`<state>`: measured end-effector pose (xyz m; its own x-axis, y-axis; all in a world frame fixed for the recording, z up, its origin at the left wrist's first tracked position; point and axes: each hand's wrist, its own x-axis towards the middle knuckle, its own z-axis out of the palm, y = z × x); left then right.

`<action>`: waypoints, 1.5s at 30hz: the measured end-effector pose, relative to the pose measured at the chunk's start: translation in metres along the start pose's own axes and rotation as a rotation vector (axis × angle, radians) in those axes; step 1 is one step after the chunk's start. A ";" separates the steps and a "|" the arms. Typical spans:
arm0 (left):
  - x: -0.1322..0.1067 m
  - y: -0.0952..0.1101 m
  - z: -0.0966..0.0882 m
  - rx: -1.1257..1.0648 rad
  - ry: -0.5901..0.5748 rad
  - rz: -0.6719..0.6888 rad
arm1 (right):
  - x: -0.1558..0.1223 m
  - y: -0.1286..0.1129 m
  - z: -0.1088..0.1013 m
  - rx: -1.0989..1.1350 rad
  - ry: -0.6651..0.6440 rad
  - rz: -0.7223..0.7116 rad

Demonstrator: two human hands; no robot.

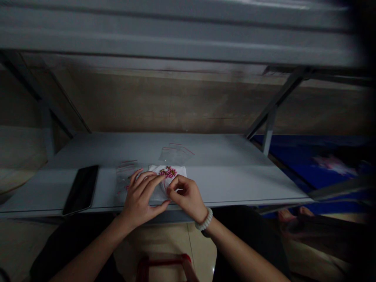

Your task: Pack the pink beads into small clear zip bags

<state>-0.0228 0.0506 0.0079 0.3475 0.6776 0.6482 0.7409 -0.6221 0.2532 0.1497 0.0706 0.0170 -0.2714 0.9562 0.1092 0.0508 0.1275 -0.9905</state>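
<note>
Pink beads with several gold-coloured pieces (168,172) lie in a small heap on a white sheet (182,169). My left hand (141,196) is open, fingers spread, its index fingertip beside the heap and its thumb near the table's front edge. Just right of it, my right hand (186,195) pinches at the edge of a clear zip bag (158,192) with a reddish strip. That bag lies between both hands, partly covered by them. Whether anything small is also between the right fingertips is hidden.
More clear zip bags (176,154) lie behind the sheet. Another bag (123,176) with some pink beads is left of my left hand. A dark phone (81,190) lies near the front left edge. A grey shelf (176,35) overhangs the table. Someone's feet (293,213) show at right.
</note>
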 end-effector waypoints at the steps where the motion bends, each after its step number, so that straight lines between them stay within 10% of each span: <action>1: 0.000 0.001 0.000 0.001 -0.014 -0.005 | 0.000 0.002 0.001 0.030 -0.011 0.007; 27: 0.003 0.000 0.002 -0.591 0.035 -0.351 | 0.024 0.013 -0.030 -0.020 0.076 -0.008; 35: 0.000 0.004 0.004 -0.645 0.051 -0.294 | 0.013 0.020 -0.007 0.360 -0.216 0.305; 45: 0.000 0.003 0.005 -0.230 0.034 -0.109 | 0.005 0.007 -0.002 -0.027 -0.071 -0.009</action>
<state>-0.0179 0.0509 0.0051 0.2501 0.7343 0.6311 0.6214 -0.6216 0.4770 0.1508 0.0766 0.0109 -0.3394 0.9341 0.1109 0.0740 0.1441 -0.9868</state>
